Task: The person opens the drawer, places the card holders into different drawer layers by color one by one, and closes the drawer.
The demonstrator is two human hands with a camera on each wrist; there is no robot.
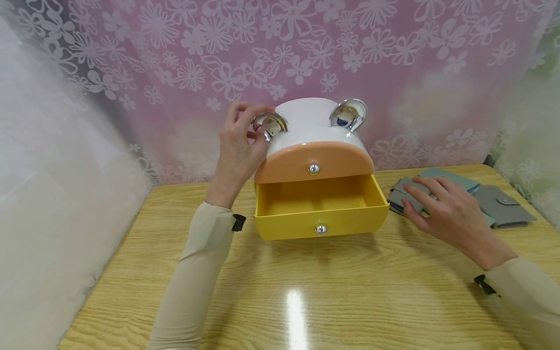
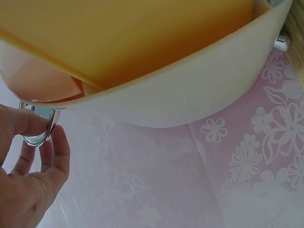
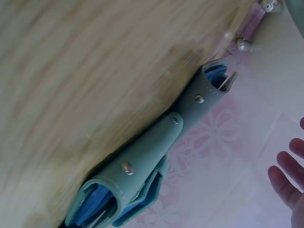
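A two-drawer box with a white rounded top point(image 1: 306, 116) stands at the table's back, its yellow lower drawer point(image 1: 321, 224) pulled out and the orange upper drawer point(image 1: 284, 167) in. My left hand point(image 1: 240, 150) pinches the box's silver left ear point(image 1: 276, 125); the left wrist view shows thumb and fingers about this ear point(image 2: 38, 138). On the right, my right hand point(image 1: 450, 214) reaches over a grey wallet point(image 1: 399, 195), fingers slightly bent. In the right wrist view its fingers point(image 3: 285, 185) are spread beside the wallets; contact cannot be told.
Around the right hand lie a green wallet point(image 1: 465, 181) and another grey wallet point(image 1: 503, 206) with a snap strap. A silver right ear point(image 1: 348, 115) tops the box. A pink flowered curtain point(image 1: 175, 97) hangs behind the wooden table point(image 1: 262, 291).
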